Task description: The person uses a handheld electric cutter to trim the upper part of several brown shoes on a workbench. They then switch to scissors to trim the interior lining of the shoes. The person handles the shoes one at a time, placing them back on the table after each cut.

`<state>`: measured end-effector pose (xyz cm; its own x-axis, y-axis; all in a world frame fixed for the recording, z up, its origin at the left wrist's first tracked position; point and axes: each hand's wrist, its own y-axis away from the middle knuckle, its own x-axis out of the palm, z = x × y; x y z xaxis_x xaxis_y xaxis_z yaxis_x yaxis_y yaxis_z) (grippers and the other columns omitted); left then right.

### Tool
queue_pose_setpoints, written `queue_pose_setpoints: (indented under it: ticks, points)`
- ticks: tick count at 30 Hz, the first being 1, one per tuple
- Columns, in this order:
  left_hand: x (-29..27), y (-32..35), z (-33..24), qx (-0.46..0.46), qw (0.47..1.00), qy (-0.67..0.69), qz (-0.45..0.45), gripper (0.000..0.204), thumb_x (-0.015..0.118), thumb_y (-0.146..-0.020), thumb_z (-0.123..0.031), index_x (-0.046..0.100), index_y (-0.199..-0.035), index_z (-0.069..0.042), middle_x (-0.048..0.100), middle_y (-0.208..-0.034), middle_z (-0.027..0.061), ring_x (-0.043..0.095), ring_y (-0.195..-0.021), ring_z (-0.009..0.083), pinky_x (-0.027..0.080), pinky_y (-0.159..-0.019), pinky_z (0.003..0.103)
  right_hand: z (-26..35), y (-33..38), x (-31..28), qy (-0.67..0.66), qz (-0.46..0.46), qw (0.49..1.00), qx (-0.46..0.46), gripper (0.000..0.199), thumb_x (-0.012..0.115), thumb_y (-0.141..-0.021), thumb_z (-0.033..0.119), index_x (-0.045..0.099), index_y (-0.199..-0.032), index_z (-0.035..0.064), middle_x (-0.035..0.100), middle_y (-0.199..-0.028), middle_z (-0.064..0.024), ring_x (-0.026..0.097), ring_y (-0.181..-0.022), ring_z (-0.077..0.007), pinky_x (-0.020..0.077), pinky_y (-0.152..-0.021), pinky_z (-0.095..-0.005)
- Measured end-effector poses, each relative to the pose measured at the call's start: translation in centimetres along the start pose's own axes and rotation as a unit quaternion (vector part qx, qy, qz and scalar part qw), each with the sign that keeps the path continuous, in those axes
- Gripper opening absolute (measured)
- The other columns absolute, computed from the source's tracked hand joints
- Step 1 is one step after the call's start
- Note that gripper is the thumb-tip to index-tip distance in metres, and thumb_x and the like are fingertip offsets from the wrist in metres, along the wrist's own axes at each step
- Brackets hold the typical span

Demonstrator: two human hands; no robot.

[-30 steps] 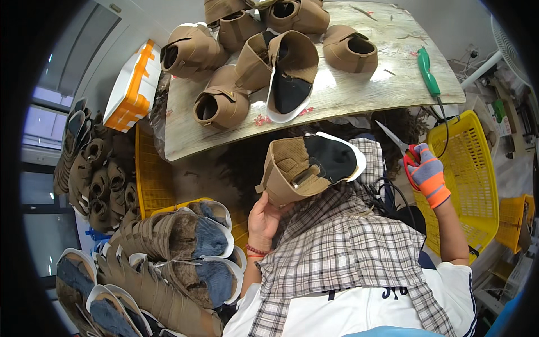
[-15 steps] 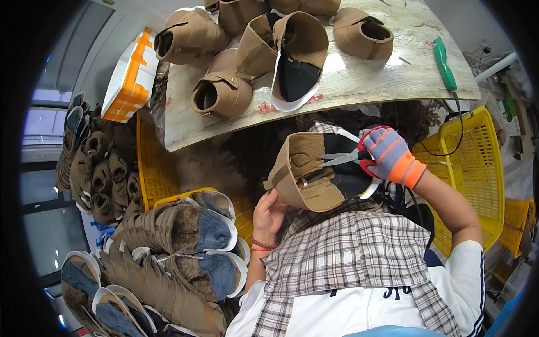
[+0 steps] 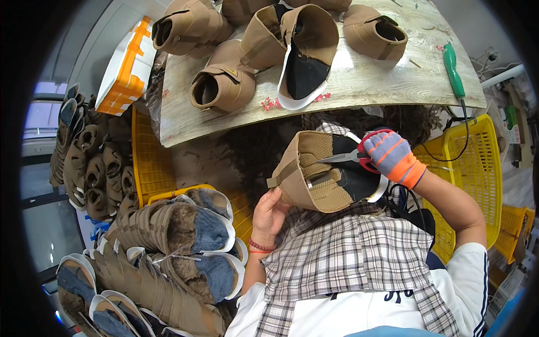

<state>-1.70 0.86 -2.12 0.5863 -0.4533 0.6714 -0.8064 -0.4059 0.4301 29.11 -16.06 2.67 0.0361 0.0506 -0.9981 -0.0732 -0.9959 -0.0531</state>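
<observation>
While the left hand (image 3: 270,216) grips its tabbed end, the brown shoe upper (image 3: 337,192) hangs off the near edge of the table (image 3: 387,84), reaching toward the right hand (image 3: 388,157) (gloved), clamped on red-handled scissors (image 3: 343,158).

Head-worn left fisheye, looking down from above, near left hand (image 3: 270,216) and right hand (image 3: 391,157), bench (image 3: 404,84) toward upper edge.

We count one bare hand (image 3: 269,215), one gloved hand (image 3: 391,156); one held shoe (image 3: 296,188), one pair of scissors (image 3: 343,158). One desk (image 3: 387,84): seven shoes (image 3: 231,92), some cropped; one green tool (image 3: 453,72). Right: two yellow baskets (image 3: 483,168). Left pile (image 3: 95,173): too crowded to count.
</observation>
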Motion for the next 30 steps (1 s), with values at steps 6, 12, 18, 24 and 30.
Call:
queue_pose_setpoints:
  ticks: [6, 12, 18, 24, 30]
  points:
    - [-1.0, -0.1, 0.5, 0.000, 1.000, 0.000, 0.004, 0.048, 0.041, -0.100, -0.025, 0.040, -0.135, 0.008, 0.054, -0.130, 0.0217, 0.058, -0.113, 0.0318, 0.042, -0.102, 0.044, -1.0, 0.6, -1.8, -0.098, -0.032, 0.994, 0.030, 0.035, 0.075, -0.069, 0.033, 0.060, -0.093, 0.0119, 0.061, -0.086, -0.0090, 0.060, -0.083, -0.0287, 0.0478, -0.075, -0.0395]
    - [-0.6, 0.0, 0.0, -0.001, 1.000, -0.005, 0.005, 0.049, 0.044, -0.099, -0.024, 0.041, -0.135, 0.010, 0.054, -0.131, 0.0224, 0.057, -0.116, 0.0320, 0.042, -0.103, 0.044, -0.4, 0.1, -0.7, -0.116, -0.032, 0.993, 0.014, 0.038, 0.076, -0.067, 0.034, 0.061, -0.093, 0.0119, 0.061, -0.088, -0.0089, 0.059, -0.086, -0.0291, 0.0477, -0.078, -0.0394]
    - [-0.1, -0.2, 0.1, 0.008, 1.000, 0.006, 0.008, 0.050, 0.047, -0.098, -0.025, 0.041, -0.135, 0.009, 0.053, -0.131, 0.0215, 0.055, -0.118, 0.0317, 0.040, -0.105, 0.044, -1.4, 1.4, 1.1, -0.120, 0.020, 0.991, 0.054, 0.031, 0.076, -0.066, 0.028, 0.064, -0.090, 0.0124, 0.065, -0.088, -0.0068, 0.063, -0.084, -0.0265, 0.0504, -0.073, -0.0363]
    - [-1.4, 0.7, 0.3, -0.013, 1.000, -0.024, 0.008, 0.054, 0.056, -0.094, -0.023, 0.040, -0.135, 0.008, 0.050, -0.136, 0.0192, 0.047, -0.128, 0.0322, 0.033, -0.110, 0.044, -0.1, 2.6, -2.7, -0.188, -0.021, 0.972, 0.141, 0.033, 0.076, -0.070, 0.028, 0.062, -0.094, 0.0098, 0.063, -0.091, -0.0127, 0.060, -0.084, -0.0321, 0.0482, -0.076, -0.0410]
    - [-1.6, 1.5, 0.8, -0.004, 1.000, -0.002, 0.012, 0.055, 0.065, -0.087, -0.014, 0.043, -0.133, 0.009, 0.046, -0.138, 0.0257, 0.044, -0.130, 0.0318, 0.032, -0.112, 0.038, 0.9, 2.9, -3.8, -0.222, 0.104, 0.969, 0.006, 0.035, 0.073, -0.070, 0.031, 0.063, -0.092, 0.0062, 0.063, -0.082, -0.0128, 0.062, -0.077, -0.0330, 0.0489, -0.072, -0.0407]
